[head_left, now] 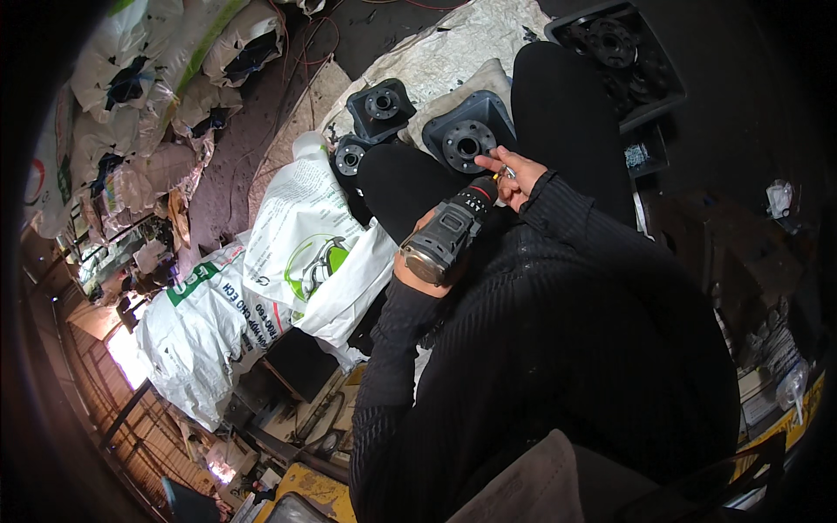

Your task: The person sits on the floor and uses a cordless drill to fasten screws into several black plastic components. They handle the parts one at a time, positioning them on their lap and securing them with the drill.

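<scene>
My left hand (420,277) is wrapped round a grey and black cordless drill (446,234), whose red-ringed chuck points up and to the right. At the drill's front end my right hand (516,174) is closed on a small shiny metal piece (510,173), too small to name for certain. Just beyond my fingers rests a black square-flanged plastic part (467,141) with a round, holed hub, between my knees. Two similar black parts, one farther off (382,105) and one beside my left knee (350,158), stand to its left.
A black crate (671,85) of similar parts is at the far right, with a small tray of metal fasteners (639,155) below it. White woven sacks (292,235) lie on my left. More filled bags (131,87) are piled at the far left. A pale sheet (418,57) covers the floor ahead.
</scene>
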The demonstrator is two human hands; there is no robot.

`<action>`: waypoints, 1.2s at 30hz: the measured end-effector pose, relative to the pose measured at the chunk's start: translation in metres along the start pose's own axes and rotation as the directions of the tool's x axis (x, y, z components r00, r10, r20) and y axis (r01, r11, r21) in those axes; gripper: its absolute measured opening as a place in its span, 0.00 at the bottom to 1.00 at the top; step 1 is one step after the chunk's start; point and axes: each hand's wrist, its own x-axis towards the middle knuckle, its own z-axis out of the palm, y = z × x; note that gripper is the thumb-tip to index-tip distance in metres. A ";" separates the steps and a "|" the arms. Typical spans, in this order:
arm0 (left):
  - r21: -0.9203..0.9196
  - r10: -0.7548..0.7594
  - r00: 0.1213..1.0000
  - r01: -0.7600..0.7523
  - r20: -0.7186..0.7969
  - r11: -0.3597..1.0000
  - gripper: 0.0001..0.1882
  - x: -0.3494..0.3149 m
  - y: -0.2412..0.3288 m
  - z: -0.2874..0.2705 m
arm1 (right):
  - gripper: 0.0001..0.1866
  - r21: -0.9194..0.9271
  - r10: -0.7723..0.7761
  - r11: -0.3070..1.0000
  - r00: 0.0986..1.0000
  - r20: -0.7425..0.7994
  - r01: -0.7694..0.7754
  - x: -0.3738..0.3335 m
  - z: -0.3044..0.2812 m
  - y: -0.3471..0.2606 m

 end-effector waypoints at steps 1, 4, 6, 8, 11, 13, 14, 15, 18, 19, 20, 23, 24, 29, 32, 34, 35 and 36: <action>0.012 0.007 1.000 -0.007 0.002 1.000 0.29 0.001 0.000 0.001 | 0.11 -0.022 0.000 1.000 1.000 -0.017 0.000 0.000 0.000 0.000; 0.098 0.022 0.998 -0.028 0.058 0.995 0.28 0.004 0.006 -0.001 | 0.13 -0.075 -0.014 0.997 0.998 -0.066 0.009 0.001 0.001 0.002; 0.221 0.008 0.987 -0.043 0.160 0.974 0.29 0.006 0.013 -0.005 | 0.15 -0.100 -0.016 0.995 0.997 -0.077 0.008 0.003 0.001 0.003; 0.111 -0.015 0.992 0.001 0.123 0.994 0.31 0.004 0.023 -0.009 | 0.16 -0.122 -0.010 0.993 0.998 -0.069 0.001 0.006 0.001 0.003; 0.036 -0.094 0.986 0.089 0.140 0.995 0.34 0.007 0.036 -0.012 | 0.16 -0.185 0.019 0.982 0.993 -0.119 -0.041 0.011 0.000 0.005; 0.105 -0.165 0.971 0.148 0.176 0.983 0.35 0.010 0.041 -0.014 | 0.16 -0.148 0.062 0.985 0.986 -0.156 -0.085 0.016 0.000 0.005; 0.119 -0.168 0.971 0.149 0.171 0.982 0.35 0.012 0.043 -0.014 | 0.15 -0.122 0.083 0.987 0.982 -0.172 -0.105 0.018 0.000 0.005; 0.131 -0.170 0.971 0.149 0.167 0.980 0.35 0.012 0.044 -0.013 | 0.15 -0.084 0.113 0.988 0.973 -0.201 -0.132 0.020 -0.001 0.005; 0.133 -0.169 0.973 0.148 0.159 0.980 0.36 0.013 0.040 -0.010 | 0.15 -0.098 0.127 0.985 0.978 -0.165 -0.144 0.022 -0.004 0.003; 0.130 -0.168 0.973 0.148 0.157 0.980 0.36 0.012 0.038 -0.009 | 0.15 -0.114 0.130 0.982 0.979 -0.155 -0.148 0.022 -0.005 0.002; 0.123 -0.172 0.969 0.152 0.175 0.981 0.37 0.011 0.035 -0.008 | 0.15 -0.131 0.131 0.980 0.981 -0.145 -0.150 0.022 -0.005 0.001; 0.033 -0.145 0.973 0.141 0.182 0.989 0.36 0.011 0.021 -0.004 | 0.17 -0.105 0.113 0.988 0.993 -0.022 -0.114 0.021 -0.005 -0.002; -0.044 -0.114 0.981 0.122 0.158 0.992 0.36 0.016 0.015 0.000 | 0.17 -0.091 0.104 0.990 0.995 -0.008 -0.105 0.020 -0.006 -0.003; -0.063 -0.142 0.988 0.145 0.055 0.987 0.21 0.017 0.005 -0.006 | 0.18 -0.060 0.116 0.991 0.992 -0.044 -0.119 0.011 -0.013 -0.002; -0.077 -0.144 0.989 0.147 0.040 0.986 0.22 0.021 0.005 -0.012 | 0.15 -0.164 0.215 0.960 0.972 -0.092 -0.228 0.005 -0.022 -0.001; 0.027 -0.130 0.989 0.128 0.069 0.991 0.25 0.026 0.005 -0.015 | 0.14 -0.318 0.309 0.900 0.951 -0.018 -0.299 0.002 -0.027 -0.002; 0.068 -0.114 0.991 0.109 0.076 0.992 0.26 0.029 0.004 -0.016 | 0.12 -0.340 0.312 0.890 0.950 -0.035 -0.305 0.002 -0.028 -0.003; 0.109 -0.097 0.992 0.088 0.083 0.990 0.28 0.033 0.004 -0.016 | 0.12 -0.368 0.299 0.885 0.954 -0.023 -0.286 0.001 -0.029 -0.004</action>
